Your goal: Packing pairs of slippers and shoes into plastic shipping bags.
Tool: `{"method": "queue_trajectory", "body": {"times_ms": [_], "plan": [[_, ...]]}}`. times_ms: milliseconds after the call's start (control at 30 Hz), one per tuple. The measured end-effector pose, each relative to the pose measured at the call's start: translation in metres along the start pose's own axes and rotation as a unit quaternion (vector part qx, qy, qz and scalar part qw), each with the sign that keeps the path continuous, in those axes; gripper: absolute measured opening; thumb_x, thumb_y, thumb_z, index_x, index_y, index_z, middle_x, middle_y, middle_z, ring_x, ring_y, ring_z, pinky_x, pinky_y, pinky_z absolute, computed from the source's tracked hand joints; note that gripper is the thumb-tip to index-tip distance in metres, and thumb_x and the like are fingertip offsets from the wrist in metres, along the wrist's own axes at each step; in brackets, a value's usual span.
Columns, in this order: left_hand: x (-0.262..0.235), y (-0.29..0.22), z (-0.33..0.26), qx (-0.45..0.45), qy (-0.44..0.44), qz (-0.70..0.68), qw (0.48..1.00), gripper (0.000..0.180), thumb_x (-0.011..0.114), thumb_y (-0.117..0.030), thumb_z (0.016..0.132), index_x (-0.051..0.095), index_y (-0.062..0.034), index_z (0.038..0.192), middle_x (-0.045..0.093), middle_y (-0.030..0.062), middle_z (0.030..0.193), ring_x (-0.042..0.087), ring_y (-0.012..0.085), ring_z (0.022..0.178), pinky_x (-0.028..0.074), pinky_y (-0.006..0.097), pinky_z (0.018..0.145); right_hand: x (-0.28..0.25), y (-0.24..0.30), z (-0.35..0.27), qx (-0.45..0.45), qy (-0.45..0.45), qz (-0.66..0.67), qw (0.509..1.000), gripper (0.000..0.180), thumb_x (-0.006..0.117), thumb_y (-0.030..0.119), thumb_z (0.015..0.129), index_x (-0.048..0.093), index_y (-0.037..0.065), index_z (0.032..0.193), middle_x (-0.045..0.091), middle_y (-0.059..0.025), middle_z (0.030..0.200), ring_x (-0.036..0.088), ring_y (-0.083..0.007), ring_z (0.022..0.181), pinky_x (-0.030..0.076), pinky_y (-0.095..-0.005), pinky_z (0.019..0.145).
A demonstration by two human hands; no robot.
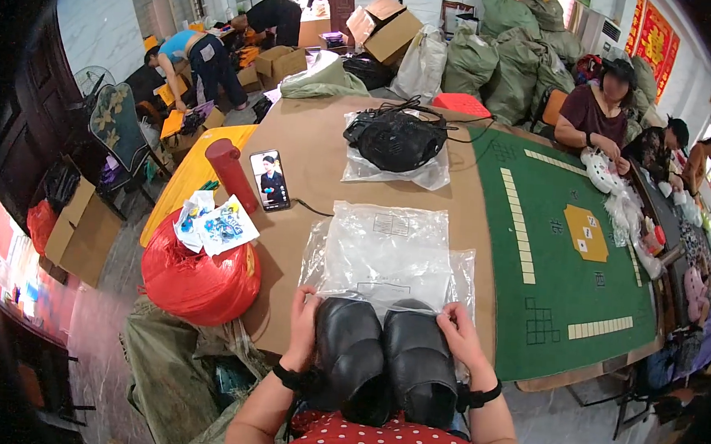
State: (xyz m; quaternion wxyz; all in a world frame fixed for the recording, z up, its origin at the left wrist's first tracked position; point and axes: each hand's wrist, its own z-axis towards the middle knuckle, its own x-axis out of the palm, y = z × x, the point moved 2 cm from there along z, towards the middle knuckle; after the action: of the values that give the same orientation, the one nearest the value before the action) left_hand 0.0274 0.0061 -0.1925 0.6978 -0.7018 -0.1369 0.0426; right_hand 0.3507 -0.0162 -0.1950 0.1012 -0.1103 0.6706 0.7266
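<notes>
A pair of puffy black slippers (386, 354) lies side by side at the table's near edge, toes pointing away from me. Their toe ends meet the near edge of a clear plastic bag (386, 256) lying flat on the brown table; how far in they reach, I cannot tell. My left hand (305, 321) pinches the bag's edge just left of the slippers. On the other side, my right hand (460, 333) grips the bag's right edge close to the right slipper. More clear plastic shows beneath the bag on both sides.
A red twine roll (201, 282) with a wrapper (219, 223) on it stands left, near a red flask (232, 172) and phone (270, 180). Black cords and slippers on plastic (397, 139) lie beyond. A green mat (565, 259) covers the right; a person (594, 118) works there.
</notes>
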Motion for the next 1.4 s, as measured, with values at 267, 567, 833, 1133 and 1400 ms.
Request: {"method": "queue_trajectory", "body": {"times_ms": [267,567,833,1133,1400], "plan": [[0.014,-0.021,-0.011,-0.130,0.099,-0.192,0.968,0.023,0.050,-0.026,0.099,0.054,-0.0068,0.112,0.056,0.0021,0.101,0.054,0.0117,0.087,0.045,0.024,0.080,0.006,-0.018,0.000,0.063,-0.047,0.123,0.989,0.018,0.059,0.022,0.099,0.053,0.005,0.097,0.048,0.0051,0.083,0.044,-0.0052,0.079,0.039,-0.0219,0.073],[0.005,0.006,0.008,0.025,-0.009,-0.019,0.999,0.018,0.055,-0.004,0.095,0.053,-0.0047,0.112,0.055,-0.0001,0.094,0.051,0.0075,0.085,0.042,0.023,0.078,0.016,-0.019,0.008,0.100,-0.091,0.121,0.983,0.021,0.057,0.024,0.101,0.054,0.004,0.096,0.051,0.0024,0.084,0.046,-0.0076,0.080,0.041,-0.0240,0.073],[0.000,0.003,0.027,0.031,0.060,0.102,0.992,0.019,0.054,-0.002,0.092,0.058,-0.0050,0.110,0.055,-0.0011,0.089,0.050,0.0079,0.082,0.042,0.023,0.076,0.035,-0.037,0.000,0.077,-0.174,0.144,0.971,0.015,0.059,0.016,0.098,0.052,0.003,0.096,0.053,-0.0010,0.084,0.048,-0.0104,0.077,0.042,-0.0256,0.072],[-0.025,0.010,0.013,0.007,0.107,0.007,0.994,0.021,0.057,-0.009,0.093,0.060,-0.0033,0.113,0.060,-0.0001,0.100,0.055,0.0093,0.094,0.044,0.024,0.083,0.018,-0.023,-0.012,0.043,-0.106,0.005,0.993,0.013,0.061,0.011,0.095,0.056,0.001,0.101,0.060,-0.0078,0.090,0.057,-0.0160,0.079,0.047,-0.0295,0.071],[-0.037,0.001,0.009,-0.051,0.202,-0.073,0.975,0.036,0.065,-0.018,0.089,0.057,-0.0019,0.120,0.061,0.0035,0.114,0.057,0.0134,0.102,0.046,0.029,0.089,0.026,0.003,-0.014,-0.065,-0.119,-0.125,0.983,0.011,0.064,0.002,0.089,0.056,0.001,0.096,0.059,-0.0148,0.093,0.059,-0.0286,0.082,0.049,-0.0352,0.075]]}}
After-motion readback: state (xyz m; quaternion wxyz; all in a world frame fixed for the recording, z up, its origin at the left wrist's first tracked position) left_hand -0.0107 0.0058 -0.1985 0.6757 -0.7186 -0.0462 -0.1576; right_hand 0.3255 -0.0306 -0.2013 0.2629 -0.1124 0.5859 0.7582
